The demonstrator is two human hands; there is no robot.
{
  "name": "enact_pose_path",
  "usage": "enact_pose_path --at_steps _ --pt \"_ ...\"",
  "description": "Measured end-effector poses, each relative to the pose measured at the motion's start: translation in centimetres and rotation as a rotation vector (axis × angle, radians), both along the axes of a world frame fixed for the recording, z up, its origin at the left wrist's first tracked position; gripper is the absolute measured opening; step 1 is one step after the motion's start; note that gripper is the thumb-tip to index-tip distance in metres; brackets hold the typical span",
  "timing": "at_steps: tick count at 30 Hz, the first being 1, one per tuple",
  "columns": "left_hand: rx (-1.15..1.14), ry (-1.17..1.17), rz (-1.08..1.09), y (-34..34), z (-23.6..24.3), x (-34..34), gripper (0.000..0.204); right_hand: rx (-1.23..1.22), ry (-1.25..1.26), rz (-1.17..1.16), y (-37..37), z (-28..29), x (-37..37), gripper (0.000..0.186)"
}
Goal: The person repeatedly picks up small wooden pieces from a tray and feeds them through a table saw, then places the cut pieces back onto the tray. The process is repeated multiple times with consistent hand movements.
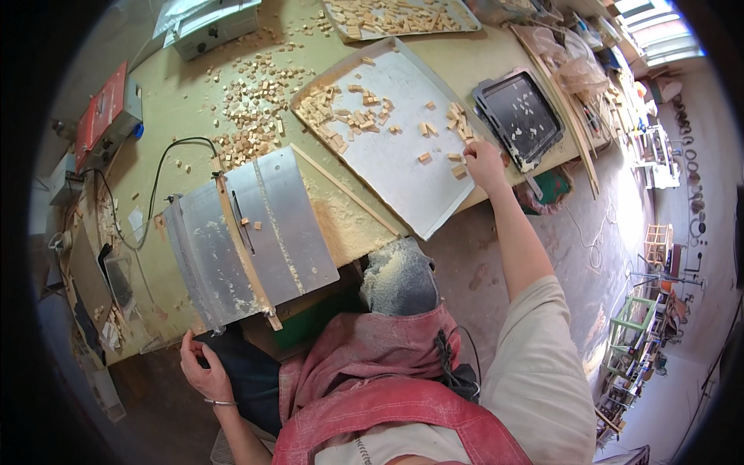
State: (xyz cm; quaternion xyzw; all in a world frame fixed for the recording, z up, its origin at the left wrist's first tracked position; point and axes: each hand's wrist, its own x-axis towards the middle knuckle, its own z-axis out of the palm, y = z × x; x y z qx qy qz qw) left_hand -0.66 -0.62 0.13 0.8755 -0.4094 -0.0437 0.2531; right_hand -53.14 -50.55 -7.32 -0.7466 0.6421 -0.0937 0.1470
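Observation:
Reaching forward, my right hand point(484, 164) is over the right edge of a large shallow white tray point(395, 170). Its fingers are bent together beside small wooden blocks point(459, 170); what they pinch, if anything, is hidden. More small blocks point(364, 118) lie loose toward the tray's left side. At the lower left, my left hand point(205, 368), with a bracelet at the wrist, hangs by the table's front edge near my knee. Its fingers are loosely curved and apart, holding nothing that shows. The metal plate point(287, 225) of a table saw, dusted with sawdust, lies ahead of it.
A black tray point(521, 112) with pale scraps lies right of the white tray. Heaped wooden cubes point(252, 105) cover the table left of it, and another full tray point(403, 17) is at the back. A thin wooden strip point(345, 190) and a black cable point(155, 182) lie nearby.

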Motion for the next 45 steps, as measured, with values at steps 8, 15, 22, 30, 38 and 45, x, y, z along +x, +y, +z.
enact_pose_path --at_steps 8,15,22,30,38,45 --pt "0.0 0.001 -0.006 0.1 -0.2 0.1 0.048 0.016 -0.143 -0.08 0.4 -0.1 -0.1 0.018" --pt "0.01 -0.015 -0.008 0.2 -0.3 0.2 0.048 -0.025 -0.134 -0.097 0.6 0.1 0.0 0.022" --pt "0.004 -0.005 -0.001 0.0 -0.2 0.1 0.048 -0.051 0.005 -0.053 0.7 -0.4 -0.4 0.024" --pt "0.002 -0.003 -0.001 0.0 -0.1 0.1 0.048 0.02 0.138 -0.346 -1.4 2.2 2.9 0.023" --pt "0.023 -0.011 0.005 -0.2 0.0 0.0 0.048 -0.24 0.142 -0.056 -1.4 -1.7 0.4 0.016" --pt "0.027 -0.031 -0.003 0.0 -0.1 0.0 0.05 -0.261 0.16 0.033 -1.3 -0.7 0.1 0.02"
